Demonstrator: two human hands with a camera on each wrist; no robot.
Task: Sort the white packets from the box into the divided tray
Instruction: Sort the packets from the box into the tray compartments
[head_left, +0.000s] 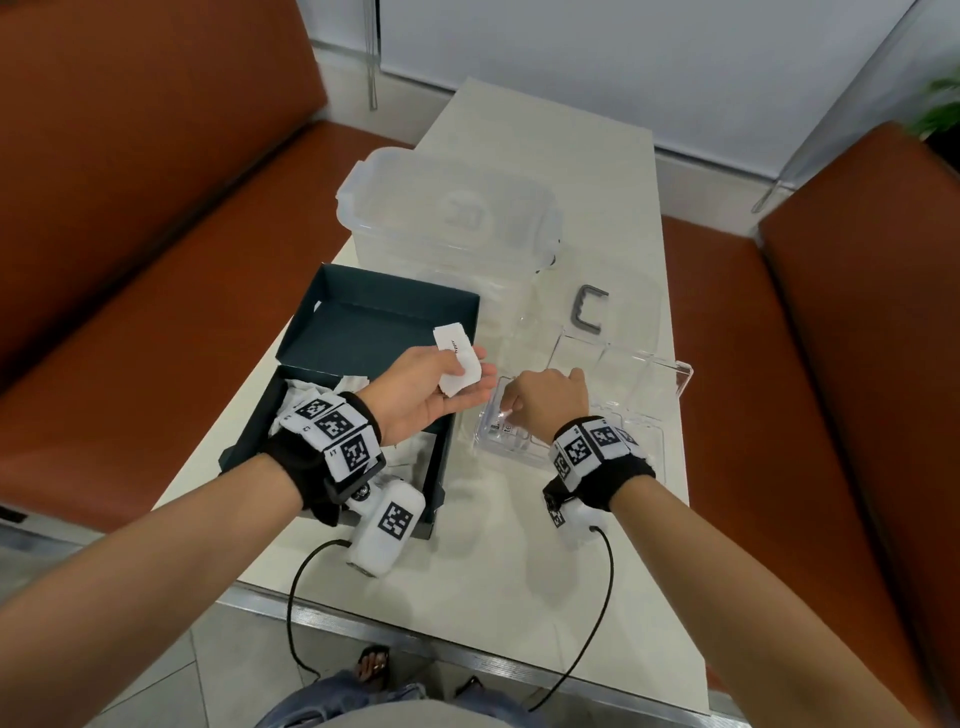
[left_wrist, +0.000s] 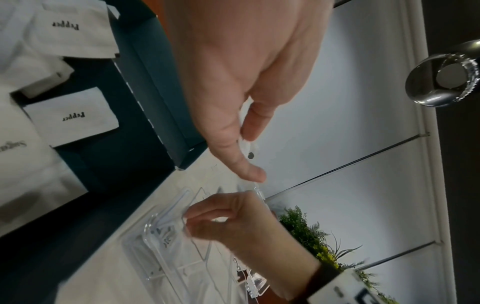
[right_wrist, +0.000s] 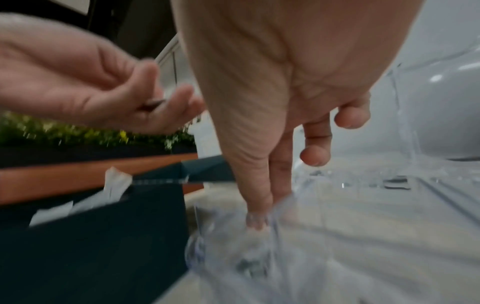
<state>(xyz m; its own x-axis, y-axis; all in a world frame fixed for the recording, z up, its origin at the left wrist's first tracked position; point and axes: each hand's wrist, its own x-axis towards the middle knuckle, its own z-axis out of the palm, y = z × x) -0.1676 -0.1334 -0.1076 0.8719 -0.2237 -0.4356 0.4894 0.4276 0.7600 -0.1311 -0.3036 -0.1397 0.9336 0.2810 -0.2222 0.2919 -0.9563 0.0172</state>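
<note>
Nearest us, the dark box (head_left: 332, 415) sits at the table's front left with its lid folded back; white packets (left_wrist: 71, 117) lie loose inside it, two reading "Pepper" in the left wrist view.

Above the box's right edge, the left hand (head_left: 426, 389) is palm-up, thumb pressing a small bunch of packets (head_left: 460, 364) onto the fingers.

Just beside it, the right hand (head_left: 545, 400) reaches down into the near-left compartment of the clear divided tray (head_left: 675, 374). Its thumb and forefinger are together at the tray floor. We cannot tell whether they pinch a packet; the right wrist view is blurred there.

Handling, as we judge it: packets are light, thin, soft paper, likely to cling together or flutter. Take one at a time by a short edge, lightly, thumb against forefinger.

Farther back stands a clear lidded tub (head_left: 452, 208).
</note>
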